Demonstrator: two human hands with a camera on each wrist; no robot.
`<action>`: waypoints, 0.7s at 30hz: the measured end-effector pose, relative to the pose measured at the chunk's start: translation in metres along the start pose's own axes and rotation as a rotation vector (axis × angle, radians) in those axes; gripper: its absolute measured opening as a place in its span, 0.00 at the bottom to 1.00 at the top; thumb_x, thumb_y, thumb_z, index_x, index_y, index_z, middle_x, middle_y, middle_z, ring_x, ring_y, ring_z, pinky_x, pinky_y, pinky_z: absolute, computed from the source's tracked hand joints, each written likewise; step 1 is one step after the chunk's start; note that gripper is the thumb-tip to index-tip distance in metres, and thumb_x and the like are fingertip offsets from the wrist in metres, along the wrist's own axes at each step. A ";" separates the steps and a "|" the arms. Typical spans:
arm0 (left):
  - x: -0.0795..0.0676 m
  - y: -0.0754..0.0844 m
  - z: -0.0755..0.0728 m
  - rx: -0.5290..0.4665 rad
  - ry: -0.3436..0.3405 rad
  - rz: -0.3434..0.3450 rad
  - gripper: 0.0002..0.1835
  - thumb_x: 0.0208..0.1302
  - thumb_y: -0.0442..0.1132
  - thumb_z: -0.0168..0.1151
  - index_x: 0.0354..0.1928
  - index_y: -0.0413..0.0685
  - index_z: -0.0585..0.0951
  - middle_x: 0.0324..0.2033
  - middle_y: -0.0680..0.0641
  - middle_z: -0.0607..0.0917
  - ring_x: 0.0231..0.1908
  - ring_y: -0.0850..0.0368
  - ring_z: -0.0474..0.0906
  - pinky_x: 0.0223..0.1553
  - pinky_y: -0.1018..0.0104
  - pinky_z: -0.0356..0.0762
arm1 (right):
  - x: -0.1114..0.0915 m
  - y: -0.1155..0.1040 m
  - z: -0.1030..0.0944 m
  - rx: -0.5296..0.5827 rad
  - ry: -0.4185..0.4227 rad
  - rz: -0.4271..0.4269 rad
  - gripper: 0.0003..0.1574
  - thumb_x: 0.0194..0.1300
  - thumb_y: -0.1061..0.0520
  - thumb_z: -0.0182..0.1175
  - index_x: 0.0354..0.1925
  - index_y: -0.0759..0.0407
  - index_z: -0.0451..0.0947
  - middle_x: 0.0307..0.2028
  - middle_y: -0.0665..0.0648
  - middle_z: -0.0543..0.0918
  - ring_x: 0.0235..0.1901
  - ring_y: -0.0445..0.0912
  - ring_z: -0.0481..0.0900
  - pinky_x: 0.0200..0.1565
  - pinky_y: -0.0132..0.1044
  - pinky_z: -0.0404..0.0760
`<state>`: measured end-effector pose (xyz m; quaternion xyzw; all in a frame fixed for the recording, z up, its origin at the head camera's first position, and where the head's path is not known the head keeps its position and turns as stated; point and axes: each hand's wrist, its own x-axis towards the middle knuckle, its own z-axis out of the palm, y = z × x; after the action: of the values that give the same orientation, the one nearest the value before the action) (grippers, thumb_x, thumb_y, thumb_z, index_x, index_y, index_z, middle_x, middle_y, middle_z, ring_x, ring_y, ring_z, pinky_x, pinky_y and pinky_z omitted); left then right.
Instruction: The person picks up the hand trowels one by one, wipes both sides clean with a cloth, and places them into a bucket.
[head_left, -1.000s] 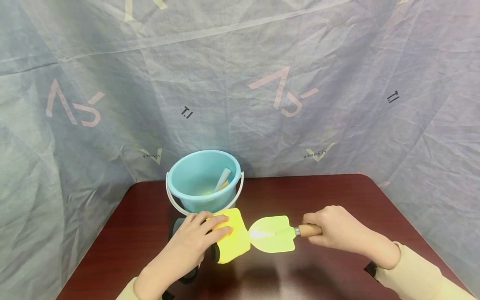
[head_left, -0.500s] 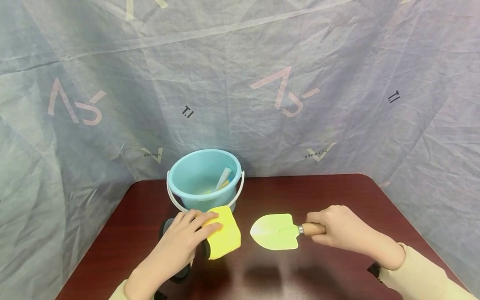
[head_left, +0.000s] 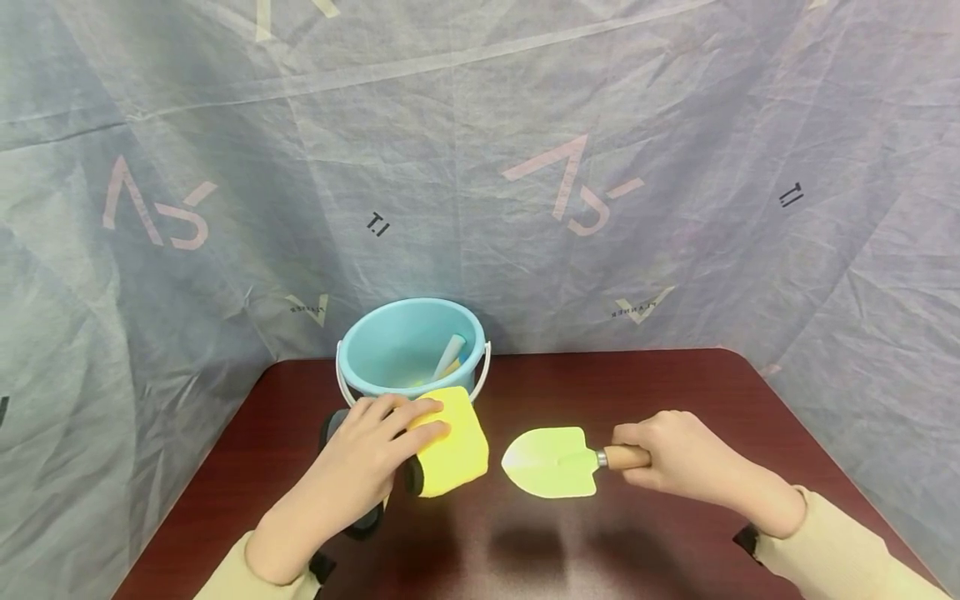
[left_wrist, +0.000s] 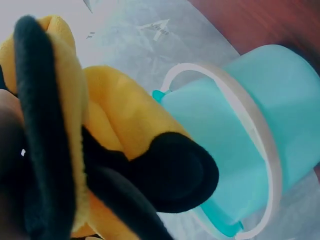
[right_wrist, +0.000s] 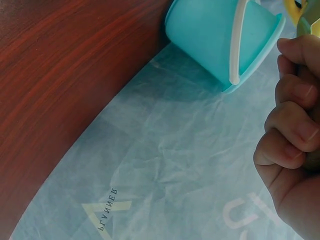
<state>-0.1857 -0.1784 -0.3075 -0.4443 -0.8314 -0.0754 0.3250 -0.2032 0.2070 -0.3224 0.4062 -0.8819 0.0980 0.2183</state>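
Note:
My left hand (head_left: 358, 458) grips a soft yellow-and-black plush thing (head_left: 452, 446), fingers over its top. The left wrist view shows it as fuzzy yellow fabric (left_wrist: 127, 102) with rounded black ends; its exact kind is unclear. A dark padded part of it sticks out below the hand. In the head view its top edge overlaps the front of the blue bucket (head_left: 360, 354). To the right, my right hand (head_left: 678, 458) grips the wooden handle of a garden trowel (head_left: 551, 462), its pale yellow-green blade pointing left toward the plush thing, with a gap between them.
The bucket stands near the back edge of a dark red wooden table (head_left: 600, 383), its white handle (left_wrist: 250, 117) hanging down. Inside lie a light-blue stick-like item (head_left: 448, 357) and other small pieces. A grey printed cloth (head_left: 450, 167) hangs behind the table.
My left hand first shifts left, then rises toward the bucket with the plush thing. The trowel moves slightly right, away from the plush thing, then stays nearly still.

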 end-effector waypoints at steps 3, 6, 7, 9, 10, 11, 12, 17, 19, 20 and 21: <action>0.010 0.000 0.002 -0.008 -0.011 0.022 0.37 0.37 0.16 0.54 0.52 0.56 0.77 0.55 0.53 0.76 0.47 0.53 0.73 0.41 0.56 0.69 | 0.001 0.001 0.001 0.004 -0.010 0.003 0.21 0.33 0.58 0.66 0.18 0.39 0.63 0.17 0.33 0.48 0.17 0.29 0.47 0.19 0.23 0.51; 0.022 0.000 0.004 -0.012 -0.008 0.057 0.40 0.32 0.15 0.55 0.52 0.56 0.77 0.55 0.53 0.76 0.48 0.53 0.72 0.41 0.56 0.69 | 0.002 0.002 0.003 0.015 -0.023 0.003 0.20 0.33 0.58 0.67 0.19 0.39 0.65 0.16 0.33 0.50 0.17 0.30 0.49 0.19 0.24 0.53; 0.026 0.001 0.005 -0.008 -0.006 0.069 0.40 0.30 0.15 0.56 0.51 0.56 0.77 0.55 0.53 0.76 0.48 0.53 0.72 0.41 0.57 0.70 | 0.002 0.002 0.003 0.015 -0.028 0.003 0.20 0.34 0.58 0.67 0.20 0.39 0.66 0.16 0.33 0.51 0.17 0.30 0.49 0.19 0.24 0.53; 0.035 0.001 0.006 0.003 -0.003 0.092 0.41 0.28 0.16 0.58 0.51 0.55 0.77 0.55 0.53 0.76 0.49 0.52 0.72 0.40 0.57 0.70 | 0.003 0.003 0.004 0.017 -0.034 0.004 0.20 0.34 0.58 0.67 0.20 0.39 0.66 0.16 0.33 0.51 0.17 0.30 0.49 0.19 0.25 0.53; 0.039 0.002 0.006 0.007 -0.003 0.104 0.41 0.28 0.16 0.59 0.51 0.55 0.77 0.55 0.53 0.76 0.50 0.52 0.72 0.40 0.56 0.70 | 0.004 0.003 0.004 0.017 -0.036 0.006 0.20 0.34 0.58 0.67 0.20 0.39 0.66 0.16 0.33 0.51 0.17 0.30 0.49 0.19 0.25 0.53; 0.043 0.002 0.006 0.011 -0.005 0.114 0.40 0.28 0.17 0.60 0.51 0.55 0.77 0.55 0.53 0.76 0.50 0.51 0.71 0.40 0.56 0.70 | 0.004 0.003 0.005 0.018 -0.040 0.009 0.20 0.34 0.58 0.67 0.20 0.40 0.65 0.16 0.34 0.51 0.17 0.30 0.49 0.19 0.25 0.53; 0.046 0.003 0.007 0.014 -0.009 0.124 0.41 0.28 0.17 0.62 0.52 0.55 0.76 0.56 0.52 0.76 0.51 0.51 0.71 0.40 0.57 0.70 | 0.005 0.003 0.005 0.018 -0.043 0.012 0.20 0.34 0.58 0.66 0.19 0.40 0.65 0.16 0.34 0.51 0.17 0.30 0.49 0.19 0.25 0.52; 0.061 0.009 0.012 0.024 -0.020 0.169 0.39 0.32 0.20 0.66 0.52 0.55 0.77 0.56 0.52 0.76 0.52 0.52 0.70 0.41 0.58 0.70 | 0.008 0.002 0.007 0.016 -0.049 0.021 0.20 0.35 0.58 0.66 0.19 0.41 0.64 0.15 0.34 0.51 0.17 0.30 0.49 0.18 0.25 0.52; 0.065 0.012 0.015 0.028 -0.024 0.189 0.37 0.34 0.21 0.66 0.52 0.56 0.77 0.55 0.53 0.76 0.52 0.53 0.70 0.43 0.58 0.70 | 0.009 0.001 0.007 0.015 -0.051 0.019 0.20 0.35 0.58 0.66 0.18 0.41 0.64 0.15 0.34 0.51 0.17 0.30 0.49 0.18 0.25 0.52; 0.067 0.014 0.017 0.031 -0.023 0.198 0.36 0.35 0.21 0.66 0.52 0.56 0.77 0.55 0.53 0.76 0.51 0.53 0.71 0.44 0.57 0.70 | 0.009 0.001 0.007 0.017 -0.053 0.019 0.20 0.35 0.58 0.66 0.18 0.41 0.64 0.15 0.34 0.51 0.17 0.31 0.50 0.18 0.26 0.52; 0.069 0.016 0.019 0.032 -0.023 0.208 0.35 0.37 0.22 0.65 0.51 0.56 0.77 0.55 0.53 0.77 0.51 0.53 0.71 0.45 0.57 0.70 | 0.009 0.001 0.007 0.018 -0.055 0.018 0.20 0.35 0.58 0.66 0.18 0.41 0.64 0.15 0.34 0.51 0.17 0.31 0.50 0.18 0.26 0.53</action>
<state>-0.2093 -0.1134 -0.2831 -0.5238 -0.7857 -0.0227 0.3285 -0.2115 0.1989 -0.3246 0.4025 -0.8904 0.0966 0.1893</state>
